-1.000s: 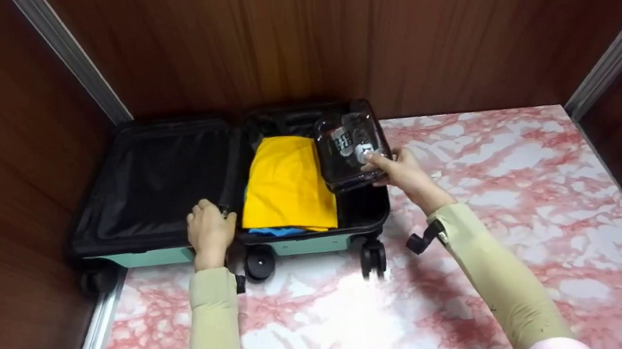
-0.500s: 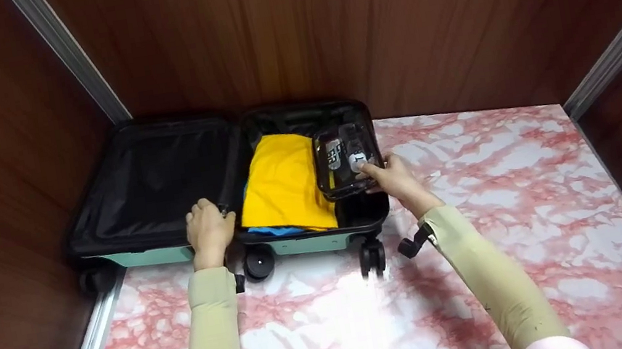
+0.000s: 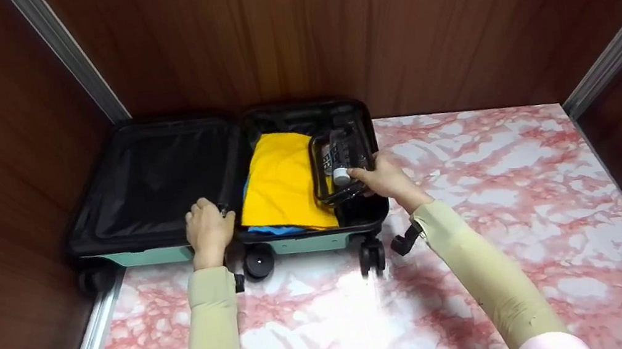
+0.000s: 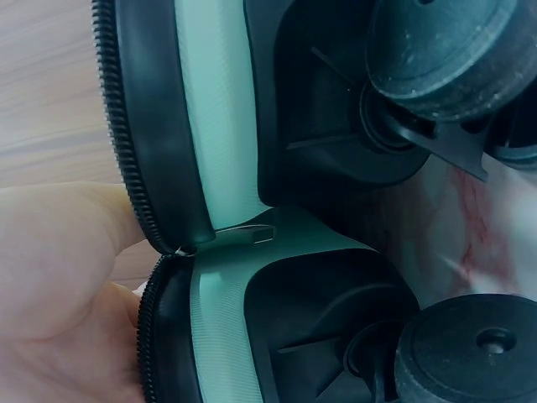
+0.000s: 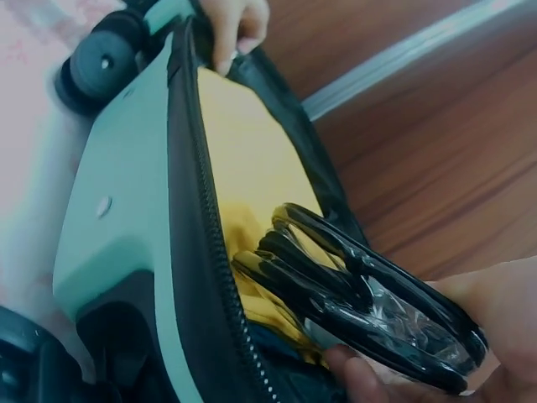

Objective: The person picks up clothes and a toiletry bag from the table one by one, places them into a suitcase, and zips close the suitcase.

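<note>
An open mint-green suitcase [image 3: 309, 244] lies on the floor, its two black-lined halves side by side. Folded yellow cloth [image 3: 284, 185] fills the left of the right half, with blue cloth [image 3: 276, 230] peeking out beneath. My right hand [image 3: 388, 178] grips a clear toiletry bag [image 5: 369, 294] with black trim by its near right edge, tilted inside the right half beside the yellow cloth. Through its clear side shows a white-capped bottle [image 3: 341, 174]. My left hand [image 3: 209, 228] rests at the zipper edge near the hinge between the halves; its fingertips are partly hidden.
Black wheels [image 3: 259, 264] stick out from the suitcase's near side. Brown wood-look walls [image 3: 300, 26] stand close behind and to the left. Red-and-white marbled floor [image 3: 512, 186] stretches to the right and front.
My right hand has moved left and slightly down with the toiletry bag, bringing it from over the suitcase's right rim into the right half. My left hand stays in place.
</note>
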